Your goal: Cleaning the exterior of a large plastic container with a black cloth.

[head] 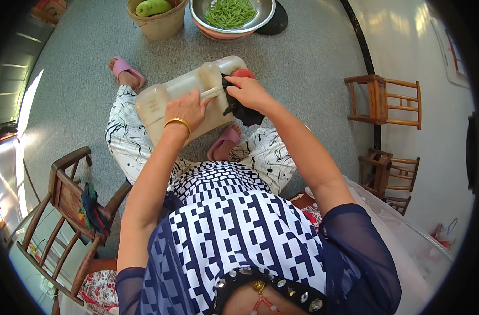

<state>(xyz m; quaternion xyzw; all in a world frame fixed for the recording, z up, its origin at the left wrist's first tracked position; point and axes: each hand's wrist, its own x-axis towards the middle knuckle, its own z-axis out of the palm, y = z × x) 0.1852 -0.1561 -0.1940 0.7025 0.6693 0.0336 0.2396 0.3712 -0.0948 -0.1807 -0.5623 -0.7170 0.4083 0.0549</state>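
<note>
A large translucent plastic jerrycan (153, 106) lies tilted between my legs, above the speckled floor. My left hand (186, 110), with a gold bangle at the wrist, rests on its side near the moulded handle; the fingers are partly curled and I cannot tell how firmly they grip. At the jerrycan's right end, my right hand (249, 92) holds a crumpled black plastic bag or cloth (247, 114) against it, the material hanging down below the fingers. A red cap (244, 73) shows just beyond that hand.
A bucket (161, 25) holding a green gourd (153, 7) stands ahead, beside a metal bowl (265, 17) of cut green beans (229, 13). A dark round object (277, 19) lies by the bowl. Wooden chairs stand at left (62, 185) and right (375, 100).
</note>
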